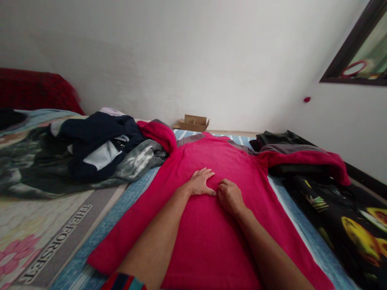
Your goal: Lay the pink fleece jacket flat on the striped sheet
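A pink-red sweatshirt (211,237) lies spread flat on the bed, its sleeves reaching out left and right. My left hand (200,182) rests palm down on the middle of the garment with its fingers stretched out. My right hand (230,196) sits just beside it, fingers curled down against the fabric as if pinching a small fold of the cloth. The two hands nearly touch.
A pile of dark blue, white and grey clothes (99,149) lies at the left. Black garments (287,141) and a dark patterned blanket (347,217) lie at the right. A small cardboard box (194,123) stands by the white wall. The striped bedsheet (133,193) shows beside the sweatshirt.
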`<move>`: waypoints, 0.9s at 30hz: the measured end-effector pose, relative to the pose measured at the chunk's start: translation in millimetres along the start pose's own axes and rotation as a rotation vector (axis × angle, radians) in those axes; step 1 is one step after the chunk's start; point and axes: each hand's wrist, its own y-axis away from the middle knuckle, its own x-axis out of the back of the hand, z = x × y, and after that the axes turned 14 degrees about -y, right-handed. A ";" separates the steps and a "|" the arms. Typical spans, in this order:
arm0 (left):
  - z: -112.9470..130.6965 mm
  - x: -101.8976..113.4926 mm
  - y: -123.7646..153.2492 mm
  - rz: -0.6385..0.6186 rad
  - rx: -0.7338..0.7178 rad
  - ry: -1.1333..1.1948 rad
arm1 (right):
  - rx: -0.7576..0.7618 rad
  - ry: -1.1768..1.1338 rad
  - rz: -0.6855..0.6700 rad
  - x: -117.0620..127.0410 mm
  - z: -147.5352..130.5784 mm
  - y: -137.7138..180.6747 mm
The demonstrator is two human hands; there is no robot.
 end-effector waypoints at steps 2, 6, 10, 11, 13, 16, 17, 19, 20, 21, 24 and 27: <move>0.2 0.2 0.2 -0.001 0.000 0.000 | -0.011 -0.005 0.018 -2.5 1.7 -0.2; 0.5 0.4 0.2 0.000 0.000 0.009 | -0.071 -0.299 0.161 -4.5 7.9 1.3; -0.1 -0.5 -0.2 0.002 0.004 0.020 | -0.117 -0.528 0.254 0.3 13.9 1.0; -0.4 -0.8 -0.2 0.002 0.005 0.022 | -0.124 -0.547 0.259 2.5 15.1 0.7; -0.8 -1.1 -0.2 0.002 0.003 0.024 | -0.145 -0.592 0.277 8.7 16.9 1.0; -0.8 -0.8 -0.1 -0.003 0.006 0.020 | -0.212 -0.741 0.271 24.8 16.3 9.5; -0.6 -0.5 -0.1 -0.003 0.008 0.018 | -0.247 -0.830 0.247 32.5 14.5 15.8; 0.2 0.3 -0.1 -0.004 0.012 0.013 | -0.317 -1.032 0.154 51.1 8.2 34.3; 0.7 0.6 -0.2 -0.003 0.014 0.010 | -0.336 -1.095 0.095 61.4 3.8 46.2; 1.3 0.6 -0.4 0.003 0.016 0.006 | -0.344 -1.132 0.020 72.1 -1.3 59.3; 3.1 -1.2 -1.6 0.035 0.027 -0.021 | -0.320 -1.173 -0.218 102.0 -16.9 102.3; 4.0 -5.9 -4.2 0.069 0.047 -0.056 | -0.316 -1.124 -0.374 124.6 -27.0 143.3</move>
